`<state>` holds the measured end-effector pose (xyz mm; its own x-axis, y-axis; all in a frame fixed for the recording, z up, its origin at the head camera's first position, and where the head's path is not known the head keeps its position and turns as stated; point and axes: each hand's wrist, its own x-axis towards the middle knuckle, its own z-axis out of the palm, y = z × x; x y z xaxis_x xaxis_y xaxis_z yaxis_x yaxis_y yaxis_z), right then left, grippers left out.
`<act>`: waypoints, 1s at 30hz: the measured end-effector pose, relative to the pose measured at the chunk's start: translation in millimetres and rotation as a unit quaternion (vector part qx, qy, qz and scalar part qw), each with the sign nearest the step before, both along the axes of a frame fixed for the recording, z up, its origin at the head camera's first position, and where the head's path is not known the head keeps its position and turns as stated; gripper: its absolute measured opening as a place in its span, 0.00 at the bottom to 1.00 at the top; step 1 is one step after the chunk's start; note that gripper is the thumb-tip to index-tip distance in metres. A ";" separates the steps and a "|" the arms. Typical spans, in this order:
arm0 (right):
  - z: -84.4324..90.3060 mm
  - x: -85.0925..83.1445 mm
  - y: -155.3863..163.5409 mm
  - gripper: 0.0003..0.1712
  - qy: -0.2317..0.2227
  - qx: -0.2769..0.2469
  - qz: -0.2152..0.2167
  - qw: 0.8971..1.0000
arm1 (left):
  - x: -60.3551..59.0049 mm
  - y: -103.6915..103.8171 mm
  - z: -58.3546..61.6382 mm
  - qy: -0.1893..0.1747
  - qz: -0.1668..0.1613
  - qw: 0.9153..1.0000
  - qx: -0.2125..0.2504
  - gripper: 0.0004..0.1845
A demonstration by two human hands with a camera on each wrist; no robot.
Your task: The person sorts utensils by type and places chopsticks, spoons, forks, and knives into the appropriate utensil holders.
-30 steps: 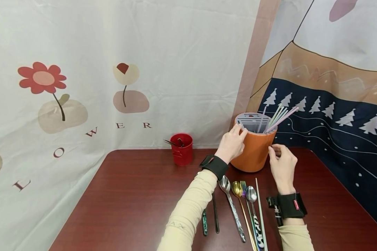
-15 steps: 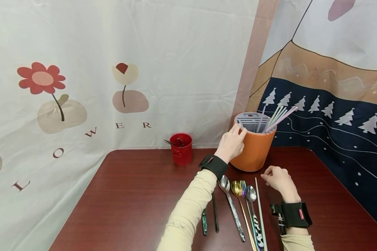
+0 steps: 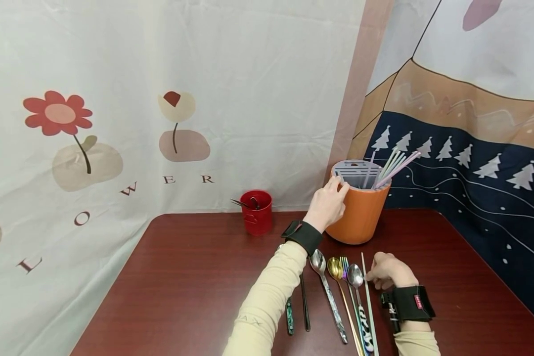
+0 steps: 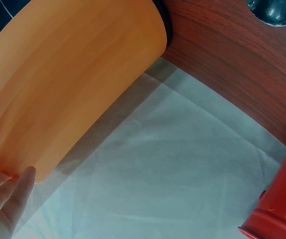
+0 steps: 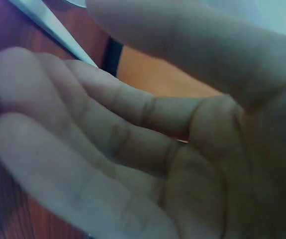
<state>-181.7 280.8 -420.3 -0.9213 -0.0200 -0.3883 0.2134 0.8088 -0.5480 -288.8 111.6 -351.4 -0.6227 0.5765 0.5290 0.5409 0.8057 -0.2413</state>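
- The left hand (image 3: pixel 328 205) grips the near-left rim of the orange holder (image 3: pixel 360 212), fingers curled over the edge; the holder stands upright at the far right of the counter (image 3: pixel 191 282).
- The right hand (image 3: pixel 388 271), fingers loosely curled and holding nothing, rests on the counter just right of the pale chopstick (image 3: pixel 368 296).
- The chopstick's long axis runs near-to-far, immediately left of this hand's fingertips, and the right hand is much the nearer.
- Spoons (image 3: pixel 327 291) and a fork lie parallel further left.
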 end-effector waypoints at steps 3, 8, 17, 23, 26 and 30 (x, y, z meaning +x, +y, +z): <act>-4.5 0.0 -4.1 0.13 -0.014 -0.003 0.004 1.000 | 0.2 0.2 -0.8 0.004 -0.002 1.000 0.004 0.22; -9.3 -2.3 -10.7 0.12 -0.021 0.007 0.015 1.000 | 0.0 0.5 -1.1 0.009 -0.004 1.000 0.007 0.22; -11.6 -2.9 -9.6 0.10 -0.018 -0.001 0.003 1.000 | 0.8 0.6 -0.7 0.010 -0.004 1.000 0.008 0.21; -6.2 0.9 2.2 0.08 0.002 0.007 -0.013 1.000 | 2.0 -0.2 -0.4 0.007 -0.006 1.000 0.009 0.21; 2.0 3.0 10.0 0.08 0.017 0.009 -0.029 0.999 | 1.8 -0.3 -0.3 0.004 -0.005 1.000 0.007 0.21; 18.1 6.0 18.8 0.08 0.054 0.024 -0.052 0.997 | 1.5 -0.4 0.3 0.002 -0.003 1.000 0.005 0.22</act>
